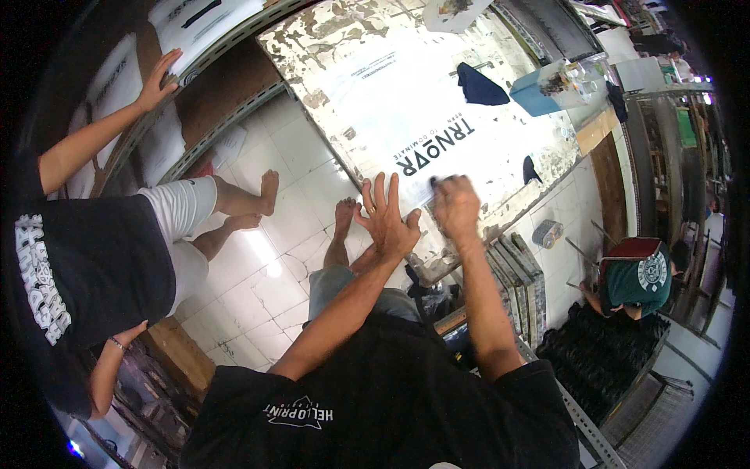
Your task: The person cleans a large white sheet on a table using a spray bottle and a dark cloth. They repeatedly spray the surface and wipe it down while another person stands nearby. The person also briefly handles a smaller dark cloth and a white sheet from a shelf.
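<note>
A pale sheet with bold dark lettering lies across a worn, paint-flaked table. My left hand is open, its fingers spread at the table's near left edge beside the sheet. Close to the lettering, my right hand is curled closed and somewhat blurred. A small dark tip shows by its fingers, but I cannot make out what it holds. Farther up the table lies a folded navy cloth. A smaller dark scrap rests near the right edge.
A blue tub and a translucent container stand along the table's far side. On my left, a person reaches to a metal rack. Several frames stand at right, before another person in green. A roll lies on the floor.
</note>
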`<state>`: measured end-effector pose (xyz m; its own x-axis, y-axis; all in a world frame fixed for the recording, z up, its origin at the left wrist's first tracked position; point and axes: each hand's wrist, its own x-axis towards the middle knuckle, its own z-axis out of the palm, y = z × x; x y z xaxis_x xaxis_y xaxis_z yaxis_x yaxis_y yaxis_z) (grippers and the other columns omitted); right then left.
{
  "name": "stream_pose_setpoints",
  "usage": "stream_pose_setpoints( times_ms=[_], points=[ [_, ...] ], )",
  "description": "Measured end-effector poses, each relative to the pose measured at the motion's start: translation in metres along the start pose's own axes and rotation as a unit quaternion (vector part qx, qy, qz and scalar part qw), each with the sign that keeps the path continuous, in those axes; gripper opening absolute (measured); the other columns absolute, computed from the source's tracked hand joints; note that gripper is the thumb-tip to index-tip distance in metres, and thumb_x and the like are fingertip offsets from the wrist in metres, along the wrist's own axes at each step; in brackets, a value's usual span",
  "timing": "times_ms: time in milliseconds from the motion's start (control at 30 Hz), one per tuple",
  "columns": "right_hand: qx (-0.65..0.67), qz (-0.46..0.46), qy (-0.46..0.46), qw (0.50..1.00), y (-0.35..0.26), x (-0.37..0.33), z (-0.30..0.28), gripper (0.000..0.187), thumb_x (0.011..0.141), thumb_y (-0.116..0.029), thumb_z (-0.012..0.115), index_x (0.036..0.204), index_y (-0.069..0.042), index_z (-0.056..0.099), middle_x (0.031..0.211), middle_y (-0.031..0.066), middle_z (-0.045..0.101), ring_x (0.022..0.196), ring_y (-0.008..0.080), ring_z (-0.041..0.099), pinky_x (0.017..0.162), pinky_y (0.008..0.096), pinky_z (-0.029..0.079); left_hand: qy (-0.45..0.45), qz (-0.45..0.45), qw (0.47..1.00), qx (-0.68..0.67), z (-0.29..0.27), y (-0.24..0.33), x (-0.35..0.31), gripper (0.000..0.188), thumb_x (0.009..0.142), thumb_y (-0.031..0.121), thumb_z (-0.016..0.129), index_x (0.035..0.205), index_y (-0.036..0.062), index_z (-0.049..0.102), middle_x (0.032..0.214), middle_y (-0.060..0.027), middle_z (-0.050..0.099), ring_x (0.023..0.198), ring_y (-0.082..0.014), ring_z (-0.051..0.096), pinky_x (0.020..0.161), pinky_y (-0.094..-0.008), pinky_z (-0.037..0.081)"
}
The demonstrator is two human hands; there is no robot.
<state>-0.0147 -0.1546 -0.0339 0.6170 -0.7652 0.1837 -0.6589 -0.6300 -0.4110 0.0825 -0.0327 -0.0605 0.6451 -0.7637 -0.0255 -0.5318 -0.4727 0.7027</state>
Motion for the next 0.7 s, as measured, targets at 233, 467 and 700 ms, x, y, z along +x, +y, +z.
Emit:
stream_pose_setpoints(
  times_ms=[233,467,700],
  points=[
    [-0.040,0.028,0.032,0.998,0.002,0.012,-0.007,0.016,0.079,-0.006,0.069,0.093,-0.007,0.076,0.088,0.0123,0.066,0.086,0.0322,0.063,0.069,0.0431,0.054,-0.004,-0.001,0.999,0.036,0.000,-0.003,0.001,0.089,0.076,0.035,0.075,0.154,0.0093,0.040,0.158,-0.0174,0.032,0.149,-0.0412,0.018,0.107,-0.0624,0.019],
    [0.044,-0.057,-0.026,0.997,-0.028,0.002,0.012,0.015,0.076,-0.007,0.070,0.090,-0.007,0.075,0.087,0.0100,0.065,0.085,0.0305,0.063,0.072,0.0415,0.057,0.018,0.017,0.999,0.045,0.005,-0.006,0.001,0.089,0.078,0.037,0.075,0.154,0.0086,0.039,0.158,-0.0171,0.032,0.148,-0.0409,0.019,0.106,-0.0612,0.020],
    [0.043,-0.052,-0.003,0.998,-0.016,0.006,0.022,0.012,0.081,-0.007,0.070,0.092,-0.009,0.077,0.087,0.0096,0.065,0.087,0.0310,0.063,0.069,0.0427,0.055,0.005,0.000,1.000,0.008,0.001,-0.001,0.002,0.090,0.076,0.029,0.076,0.155,0.0084,0.038,0.160,-0.0150,0.030,0.151,-0.0394,0.016,0.108,-0.0661,0.016]
  ],
)
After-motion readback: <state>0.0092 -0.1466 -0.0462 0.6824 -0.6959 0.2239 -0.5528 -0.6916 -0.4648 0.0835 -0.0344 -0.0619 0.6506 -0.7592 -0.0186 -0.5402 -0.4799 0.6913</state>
